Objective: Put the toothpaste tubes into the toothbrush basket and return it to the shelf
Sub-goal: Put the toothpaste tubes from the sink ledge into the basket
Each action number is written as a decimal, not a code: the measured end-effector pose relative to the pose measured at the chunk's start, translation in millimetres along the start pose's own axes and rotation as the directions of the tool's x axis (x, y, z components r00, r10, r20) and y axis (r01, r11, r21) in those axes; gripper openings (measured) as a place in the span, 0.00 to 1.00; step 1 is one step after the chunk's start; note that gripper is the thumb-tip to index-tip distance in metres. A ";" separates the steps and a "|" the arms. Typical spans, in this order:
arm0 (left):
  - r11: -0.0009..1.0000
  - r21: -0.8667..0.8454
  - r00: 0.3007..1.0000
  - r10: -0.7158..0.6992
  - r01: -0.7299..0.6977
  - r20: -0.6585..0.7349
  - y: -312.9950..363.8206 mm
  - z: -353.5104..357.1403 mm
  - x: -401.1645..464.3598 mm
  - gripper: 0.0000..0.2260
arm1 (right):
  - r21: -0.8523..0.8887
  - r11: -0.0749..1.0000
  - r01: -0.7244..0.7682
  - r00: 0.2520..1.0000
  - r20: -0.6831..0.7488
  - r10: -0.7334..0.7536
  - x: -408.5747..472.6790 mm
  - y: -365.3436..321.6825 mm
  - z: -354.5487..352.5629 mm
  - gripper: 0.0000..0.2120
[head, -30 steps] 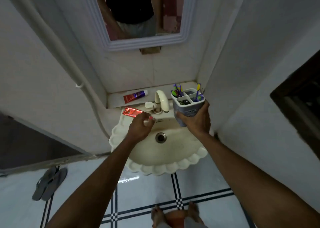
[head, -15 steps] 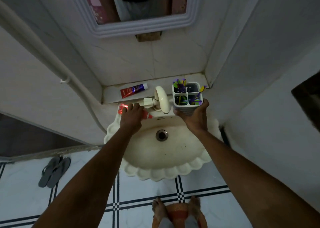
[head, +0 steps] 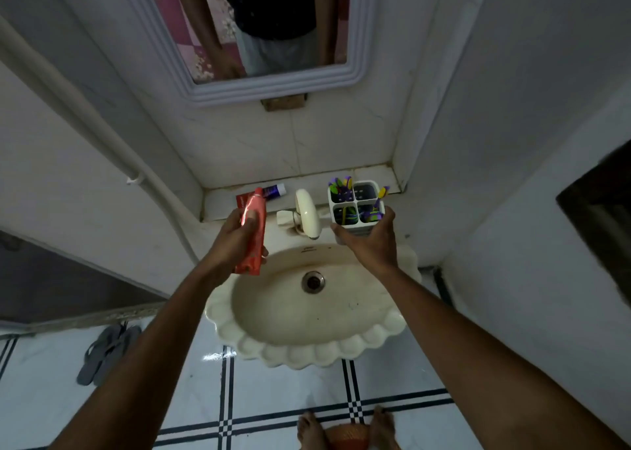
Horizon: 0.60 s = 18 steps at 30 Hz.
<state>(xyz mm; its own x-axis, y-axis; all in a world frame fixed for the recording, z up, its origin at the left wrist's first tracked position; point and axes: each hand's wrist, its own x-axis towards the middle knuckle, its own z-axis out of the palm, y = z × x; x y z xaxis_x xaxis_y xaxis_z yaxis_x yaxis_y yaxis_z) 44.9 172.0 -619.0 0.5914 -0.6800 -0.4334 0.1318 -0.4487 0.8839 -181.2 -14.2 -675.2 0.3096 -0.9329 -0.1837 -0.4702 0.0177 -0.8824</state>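
The left hand (head: 235,241) is closed round the red toothpaste tube (head: 252,234) — soft, light, best held mid-body — while the right hand (head: 372,241) clasps the four-compartment toothbrush basket (head: 355,203) from below.

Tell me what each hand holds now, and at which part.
The left hand grips the red toothpaste tube around its middle. The right hand holds the toothbrush basket by its lower body.

No lettering is legible on the red toothpaste tube (head: 252,231) or anything else.
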 end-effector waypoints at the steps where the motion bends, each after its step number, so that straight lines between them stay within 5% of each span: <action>1: 0.999 -0.032 0.999 -0.001 0.002 0.038 14.4 -1.6 -3.9 0.24 | 0.007 1.000 -0.002 1.000 0.009 0.002 0.7 0.4 -1.5 0.57; 4: 0.989 0.071 0.971 0.110 -0.128 0.212 61.0 6.8 -10.9 0.31 | 0.013 1.000 -0.009 0.999 0.043 0.008 4.7 -1.0 -5.5 0.57; 6: 0.933 0.220 0.940 0.226 -0.284 0.255 92.0 26.3 -8.8 0.26 | 0.020 1.000 -0.012 0.999 0.053 0.011 8.2 -3.1 -6.9 0.57; 11: 0.529 0.701 0.852 0.473 -0.478 0.224 145.0 89.4 19.5 0.06 | 0.018 1.000 -0.021 0.995 0.096 0.020 14.0 -6.9 -6.7 0.58; 18: 0.095 0.897 0.819 0.456 -0.433 0.347 164.4 148.5 60.3 0.07 | -0.002 0.999 -0.051 0.991 0.124 0.050 17.4 -5.3 -6.1 0.56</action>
<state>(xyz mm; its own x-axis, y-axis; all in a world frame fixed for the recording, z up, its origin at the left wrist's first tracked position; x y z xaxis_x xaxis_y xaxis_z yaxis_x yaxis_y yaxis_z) -15.9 -29.0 -525.9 0.2689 -0.9631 -0.0128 -0.9565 -0.2685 0.1142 -178.3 -32.7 -671.0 0.3856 -0.8791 -0.2803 -0.4868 0.0642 -0.8712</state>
